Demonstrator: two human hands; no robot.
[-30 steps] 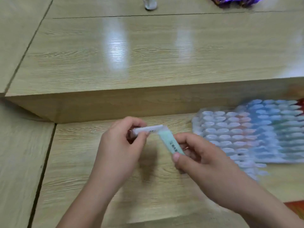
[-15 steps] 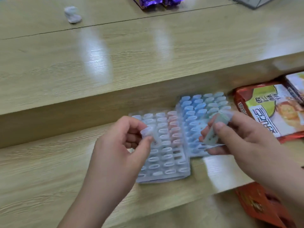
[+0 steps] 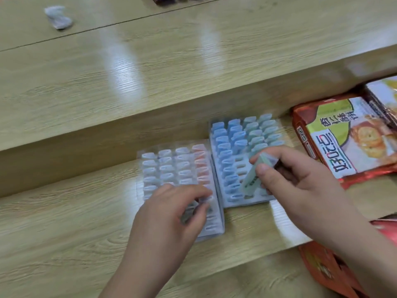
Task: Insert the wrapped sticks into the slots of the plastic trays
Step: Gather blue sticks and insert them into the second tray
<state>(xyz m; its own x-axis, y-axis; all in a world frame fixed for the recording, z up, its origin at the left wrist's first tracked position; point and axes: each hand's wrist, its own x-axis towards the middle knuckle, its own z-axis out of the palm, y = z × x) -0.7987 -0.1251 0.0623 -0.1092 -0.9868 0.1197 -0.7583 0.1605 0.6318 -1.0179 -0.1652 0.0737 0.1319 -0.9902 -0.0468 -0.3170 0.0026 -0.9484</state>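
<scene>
Both hands have dropped onto the trays since half a second ago. The right hand (image 3: 296,181) pinches a green wrapped stick (image 3: 250,179) between thumb and fingers, its lower end at empty slots in the near right part of the right tray (image 3: 236,204). The left hand (image 3: 169,216) holds a pale wrapped stick (image 3: 190,211) in curled fingers over the near rows of the left tray (image 3: 214,231). The trays lie side by side near the worktop's (image 3: 64,222) far edge, below a raised step. Far rows of both look filled and near rows open, so the job seems roughly half done. A snack packet (image 3: 343,134) lies toward the right edge.
</scene>
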